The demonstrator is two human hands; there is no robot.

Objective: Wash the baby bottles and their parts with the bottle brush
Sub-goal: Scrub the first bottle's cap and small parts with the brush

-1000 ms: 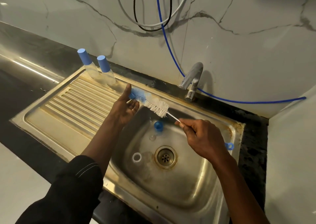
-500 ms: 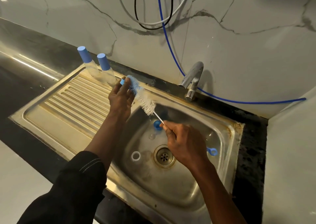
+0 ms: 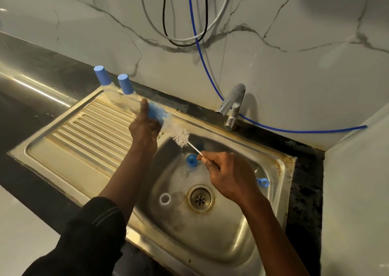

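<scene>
Inspected a stainless sink set into a dark speckled counter; found rust-coloured staining along the rim and around the drain; noted a ribbed drainboard left of the basin, likewise discoloured. Recorded behind it a pale marble-veined wall meeting a plain side wall at the right corner; noted a blue hose, a black cable and a grey cable hanging on it; traced the blue hose down behind the tap and off to the right along the counter's back edge.

Found two clear bottles with blue caps, one beside the other, standing at the drainboard's far corner against the wall. Found the bottle brush held in the air over the basin's far left edge, slanting down to the right. Found the left hand, dark sleeve on the forearm, curled round the brush's blue sponge tip, thumb up; found the right hand, fingers curled, pinching the thin wire stem just below the white bristles.

Logged in the basin a blue cap under the stem, a small clear part near it, a white ring left of the drain; logged a blue loop just past the right hand.
</scene>
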